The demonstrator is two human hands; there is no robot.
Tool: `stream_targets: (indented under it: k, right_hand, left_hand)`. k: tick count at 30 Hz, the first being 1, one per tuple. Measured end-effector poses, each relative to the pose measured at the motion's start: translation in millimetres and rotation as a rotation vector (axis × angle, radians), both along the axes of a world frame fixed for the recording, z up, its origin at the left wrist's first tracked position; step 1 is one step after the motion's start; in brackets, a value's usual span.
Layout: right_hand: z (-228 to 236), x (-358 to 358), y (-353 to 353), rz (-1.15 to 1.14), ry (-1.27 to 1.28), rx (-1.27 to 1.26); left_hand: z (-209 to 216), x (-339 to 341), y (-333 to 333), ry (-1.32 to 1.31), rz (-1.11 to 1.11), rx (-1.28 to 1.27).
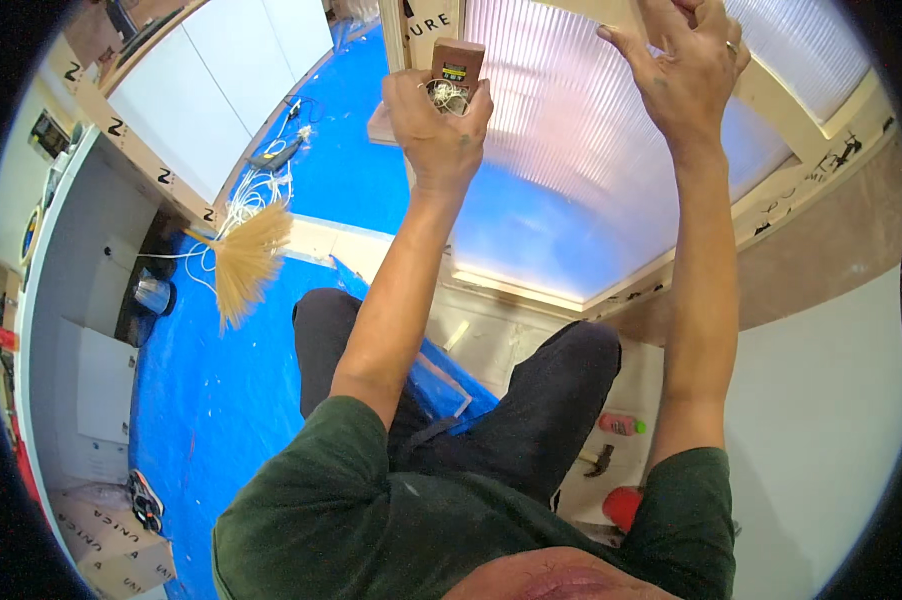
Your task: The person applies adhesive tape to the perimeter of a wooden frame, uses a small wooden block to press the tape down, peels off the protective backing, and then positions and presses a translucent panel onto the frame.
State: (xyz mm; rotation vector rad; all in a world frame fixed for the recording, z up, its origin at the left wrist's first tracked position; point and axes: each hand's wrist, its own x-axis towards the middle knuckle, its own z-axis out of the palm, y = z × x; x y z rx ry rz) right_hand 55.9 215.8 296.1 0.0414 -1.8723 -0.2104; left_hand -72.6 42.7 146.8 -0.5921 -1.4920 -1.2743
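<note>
My left hand point(436, 130) is closed around a reddish-brown wooden hand plane point(458, 58) with a dark label on its top. Pale curled shavings point(449, 97) bunch up in the plane between my thumb and fingers. It is beside the upright post of a wooden frame point(519, 294), which holds a translucent ribbed panel point(561, 170). Higher and to the right, my right hand point(686, 75) grips a pale rail of that frame, thumb on one side and fingers on the other. Some of its fingertips are cut off by the upper edge.
A straw broom point(246, 265), a white cable point(256, 190) and a grey power tool point(276, 155) lie on blue sheeting point(201, 400) to the left. A hammer point(599, 460), a pink bottle point(621, 425) and a red object point(623, 508) are by my right knee. White cabinets point(221, 90) stand far left.
</note>
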Motion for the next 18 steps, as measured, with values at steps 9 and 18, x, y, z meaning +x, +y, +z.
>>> stream_targets:
  k: [9,18]
  right_hand:
    - [0.9,0.5,-0.8,0.029,0.02,-0.005]
    - [3.2,-0.2,-4.7,0.048,0.034,0.002]
  left_hand:
    - [43.1,-10.9,-2.8,0.075,0.019,-0.028]
    - [64.4,-17.7,-19.2,0.106,0.027,-0.167]
